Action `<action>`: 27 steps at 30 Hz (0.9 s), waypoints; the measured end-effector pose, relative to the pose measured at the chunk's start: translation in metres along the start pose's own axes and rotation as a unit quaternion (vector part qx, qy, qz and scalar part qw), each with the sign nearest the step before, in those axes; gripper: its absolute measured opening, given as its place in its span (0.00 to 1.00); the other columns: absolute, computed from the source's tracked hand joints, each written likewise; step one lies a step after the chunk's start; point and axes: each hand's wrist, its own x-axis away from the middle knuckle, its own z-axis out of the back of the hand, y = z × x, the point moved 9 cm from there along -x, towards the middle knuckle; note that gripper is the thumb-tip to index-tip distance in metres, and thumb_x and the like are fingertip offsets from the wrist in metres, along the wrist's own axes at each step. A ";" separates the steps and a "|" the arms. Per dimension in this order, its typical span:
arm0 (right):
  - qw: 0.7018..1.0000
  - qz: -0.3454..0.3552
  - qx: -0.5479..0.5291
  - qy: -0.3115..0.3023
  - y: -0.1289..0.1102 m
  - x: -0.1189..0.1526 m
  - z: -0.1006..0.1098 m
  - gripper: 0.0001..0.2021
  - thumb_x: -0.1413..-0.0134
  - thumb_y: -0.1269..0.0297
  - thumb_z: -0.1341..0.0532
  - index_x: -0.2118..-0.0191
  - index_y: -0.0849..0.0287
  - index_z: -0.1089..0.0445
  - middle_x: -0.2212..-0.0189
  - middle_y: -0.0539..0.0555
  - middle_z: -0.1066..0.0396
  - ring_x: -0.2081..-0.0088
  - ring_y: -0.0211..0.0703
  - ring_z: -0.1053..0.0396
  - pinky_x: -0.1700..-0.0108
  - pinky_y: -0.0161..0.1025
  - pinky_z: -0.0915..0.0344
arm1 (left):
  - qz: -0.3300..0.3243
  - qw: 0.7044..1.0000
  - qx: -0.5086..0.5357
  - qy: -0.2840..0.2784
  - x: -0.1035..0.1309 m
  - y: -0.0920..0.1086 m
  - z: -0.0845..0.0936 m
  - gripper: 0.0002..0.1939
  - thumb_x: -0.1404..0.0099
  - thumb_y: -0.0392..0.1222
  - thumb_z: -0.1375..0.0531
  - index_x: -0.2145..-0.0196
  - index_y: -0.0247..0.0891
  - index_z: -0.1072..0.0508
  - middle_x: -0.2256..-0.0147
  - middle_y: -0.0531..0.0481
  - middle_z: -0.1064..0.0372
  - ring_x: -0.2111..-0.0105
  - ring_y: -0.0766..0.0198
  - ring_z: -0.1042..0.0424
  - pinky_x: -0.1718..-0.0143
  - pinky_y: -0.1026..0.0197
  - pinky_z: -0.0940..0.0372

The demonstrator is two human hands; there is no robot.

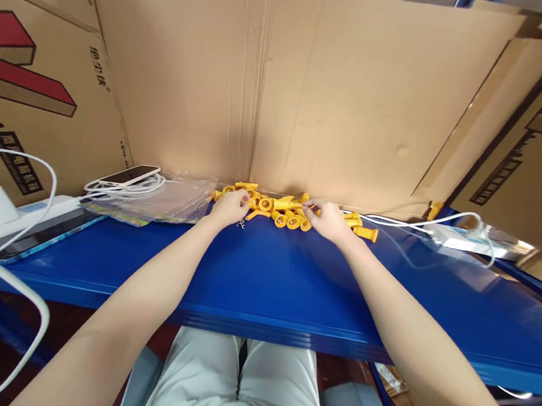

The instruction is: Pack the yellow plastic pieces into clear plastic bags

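Observation:
Several yellow plastic parts with round hollow ends [280, 219] lie in a loose pile at the back of the blue table [286, 278], against the cardboard. At the pile's left side is my left hand [230, 207], its fingers bent together; what they hold, if anything, is too small to tell. My right hand [325, 219] reaches into the right part of the pile, thumb and fingers drawn together near a yellow piece, and its grip is unclear. Small curly metal bits [241, 224] lie just below my left hand.
Clear plastic bags [176, 198] lie left of the pile, with a phone [131, 175] and coiled white cable. A power strip [24, 217] and tablet [47, 237] sit further left. Another power strip [470, 241] is at the right. Cardboard [365, 95] stands behind.

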 end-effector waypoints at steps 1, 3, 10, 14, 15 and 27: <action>1.000 0.005 0.003 -0.005 0.002 0.000 -0.001 0.11 0.46 0.70 0.45 0.63 0.61 0.27 0.63 0.56 0.25 0.63 0.43 0.28 0.59 0.37 0.34 | -0.009 0.999 -0.018 -0.037 0.002 0.004 -0.010 0.09 0.46 0.36 0.43 0.64 0.40 0.28 0.68 0.48 0.27 0.66 0.59 0.29 0.61 0.59 0.36; 0.999 0.027 0.004 -0.021 0.002 0.001 -0.006 0.10 0.46 0.70 0.45 0.63 0.61 0.26 0.63 0.56 0.25 0.63 0.43 0.28 0.60 0.37 0.35 | -0.024 0.995 -0.058 -0.082 0.007 0.009 -0.024 0.10 0.48 0.36 0.40 0.66 0.42 0.28 0.65 0.47 0.27 0.63 0.55 0.29 0.60 0.56 0.36; 0.996 0.061 -0.011 -0.062 -0.006 0.004 -0.022 0.10 0.46 0.70 0.44 0.61 0.61 0.27 0.59 0.57 0.26 0.62 0.44 0.29 0.58 0.39 0.34 | -0.033 0.995 -0.076 -0.049 0.007 0.012 -0.023 0.16 0.48 0.31 0.42 0.61 0.44 0.30 0.66 0.48 0.27 0.63 0.53 0.28 0.55 0.52 0.39; 0.995 0.080 -0.015 -0.060 -0.011 0.005 -0.022 0.10 0.47 0.71 0.45 0.62 0.61 0.26 0.60 0.56 0.26 0.62 0.44 0.29 0.58 0.39 0.35 | -0.036 0.997 -0.053 -0.031 0.007 0.016 -0.018 0.18 0.47 0.30 0.43 0.58 0.43 0.32 0.68 0.47 0.27 0.63 0.52 0.28 0.53 0.50 0.40; 0.994 0.085 -0.015 -0.061 -0.012 0.006 -0.023 0.10 0.47 0.72 0.45 0.62 0.61 0.26 0.60 0.56 0.26 0.62 0.43 0.29 0.58 0.39 0.35 | -0.033 0.998 -0.052 -0.026 0.007 0.017 -0.016 0.18 0.47 0.30 0.43 0.58 0.43 0.32 0.67 0.47 0.27 0.63 0.52 0.28 0.53 0.50 0.41; 0.993 0.087 -0.007 -0.082 -0.021 0.009 -0.027 0.10 0.47 0.72 0.44 0.63 0.60 0.26 0.61 0.56 0.25 0.60 0.44 0.29 0.57 0.39 0.35 | -0.087 0.991 0.056 0.083 0.007 0.038 0.013 0.12 0.43 0.27 0.48 0.66 0.40 0.29 0.64 0.46 0.29 0.61 0.57 0.31 0.54 0.54 0.38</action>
